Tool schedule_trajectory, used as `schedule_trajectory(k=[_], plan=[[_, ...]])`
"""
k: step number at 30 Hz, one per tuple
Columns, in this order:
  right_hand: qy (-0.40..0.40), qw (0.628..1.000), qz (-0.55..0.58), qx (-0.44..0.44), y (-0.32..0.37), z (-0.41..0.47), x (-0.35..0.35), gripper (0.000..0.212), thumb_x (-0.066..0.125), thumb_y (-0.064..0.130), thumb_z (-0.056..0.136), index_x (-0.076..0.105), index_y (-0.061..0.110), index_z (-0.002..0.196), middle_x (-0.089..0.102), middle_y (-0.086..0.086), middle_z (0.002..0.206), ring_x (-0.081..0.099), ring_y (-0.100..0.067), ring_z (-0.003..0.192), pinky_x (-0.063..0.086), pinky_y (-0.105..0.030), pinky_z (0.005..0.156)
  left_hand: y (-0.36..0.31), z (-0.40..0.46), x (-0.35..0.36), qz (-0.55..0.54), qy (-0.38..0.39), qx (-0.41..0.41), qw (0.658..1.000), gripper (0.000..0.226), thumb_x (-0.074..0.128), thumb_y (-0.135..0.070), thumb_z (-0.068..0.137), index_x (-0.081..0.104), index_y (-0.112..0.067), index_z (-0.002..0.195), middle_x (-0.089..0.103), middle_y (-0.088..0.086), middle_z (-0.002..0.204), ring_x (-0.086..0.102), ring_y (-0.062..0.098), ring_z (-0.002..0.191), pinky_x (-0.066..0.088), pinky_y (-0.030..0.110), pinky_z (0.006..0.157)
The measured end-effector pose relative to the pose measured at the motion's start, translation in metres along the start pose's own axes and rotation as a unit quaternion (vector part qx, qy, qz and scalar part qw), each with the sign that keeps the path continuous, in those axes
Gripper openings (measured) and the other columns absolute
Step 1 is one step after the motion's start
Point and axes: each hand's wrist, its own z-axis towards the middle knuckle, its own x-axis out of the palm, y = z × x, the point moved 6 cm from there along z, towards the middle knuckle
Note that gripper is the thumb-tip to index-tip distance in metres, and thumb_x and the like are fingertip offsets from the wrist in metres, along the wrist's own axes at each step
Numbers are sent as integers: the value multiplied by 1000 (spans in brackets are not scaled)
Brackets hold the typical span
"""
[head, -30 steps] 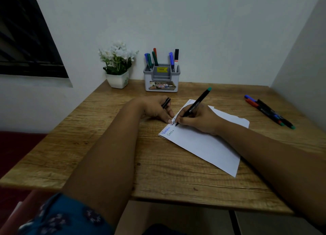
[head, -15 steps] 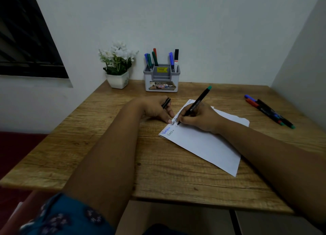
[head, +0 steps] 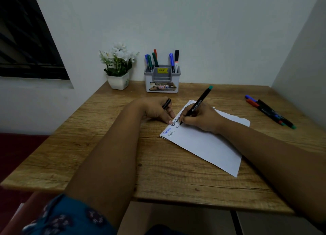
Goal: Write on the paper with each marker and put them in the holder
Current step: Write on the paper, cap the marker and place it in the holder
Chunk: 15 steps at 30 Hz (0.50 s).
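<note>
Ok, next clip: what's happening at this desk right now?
A person is writing on the paper with a green-capped marker held in the right hand, its tip on the sheet beside words already written. The left hand rests at the paper's edge and holds what looks like the marker's black cap. Several markers already stand in the holder; a few more lie on the desk to the right.

- Right hand (head: 202,119): covers part of paper (head: 204,143) & later written words.
- Cap (head: 166,103): mostly hidden in left hand (head: 157,110).
- Holder (head: 162,81) label text: too small to read.
- Holder's markers (head: 173,62): lower barrels hidden.
</note>
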Motion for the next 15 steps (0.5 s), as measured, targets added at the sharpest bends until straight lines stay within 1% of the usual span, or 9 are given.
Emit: schedule_trajectory(k=[3, 6, 9, 13, 15], plan=[[-2, 1000, -5, 0, 1, 0, -1, 9, 75, 10, 79, 76, 19, 79, 73, 7, 78, 65, -3, 79, 50, -17, 73, -2, -1, 0, 2, -1, -1, 1000, 46, 73, 10, 73, 44, -15, 97, 67, 7, 106, 65, 14, 91, 52, 35, 93], [-11, 1000, -15, -5, 3, -1, -3, 14, 74, 10, 80, 75, 23, 76, 72, 9, 76, 64, -1, 77, 49, -14, 72, -2, -2, 0, 4, -5, 0, 1000, 45, 73, 11, 73, 44, -15, 96, 66, 8, 107, 65, 15, 92, 52, 37, 95], [-12, 1000, -17, -7, 3, -1, -3, 11, 75, 10, 79, 76, 21, 77, 73, 6, 78, 65, -5, 78, 51, -17, 72, -2, -2, 0, 8, -4, 2, 1000, 45, 73, 11, 74, 43, -15, 94, 66, 7, 106, 65, 16, 93, 51, 38, 97], [-16, 1000, -25, -2, 1, 0, -4, 7, 75, 11, 79, 76, 18, 78, 73, 2, 81, 67, -10, 82, 52, -21, 76, -2, -2, 0, 2, -1, 0, 1000, 46, 72, 11, 74, 42, -16, 95, 66, 6, 104, 65, 15, 93, 51, 35, 95], [-20, 1000, -14, 4, 0, -1, -4, 6, 76, 11, 79, 76, 18, 79, 73, 4, 80, 66, -6, 81, 52, -18, 75, -2, -1, 1, 2, 1, 1, 1000, 46, 73, 12, 74, 42, -16, 95, 66, 7, 104, 64, 16, 94, 51, 37, 96]])
